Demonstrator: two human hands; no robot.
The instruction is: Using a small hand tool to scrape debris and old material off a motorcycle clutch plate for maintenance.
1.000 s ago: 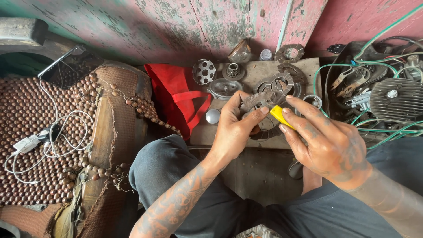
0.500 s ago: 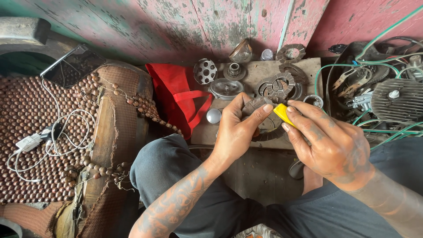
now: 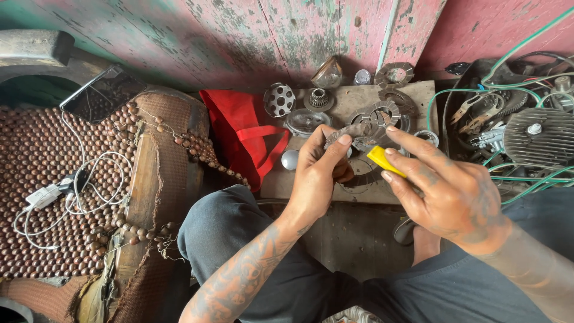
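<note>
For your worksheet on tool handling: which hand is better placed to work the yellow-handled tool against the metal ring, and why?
The right hand, probably: it already grips the yellow-handled tool, whose end points toward the metal ring. The left hand is busy pinching that ring above the wooden board.

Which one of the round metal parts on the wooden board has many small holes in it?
The dome-shaped part at the board's left end, beside the red bag. The other round parts there are toothed or ringed.
</note>
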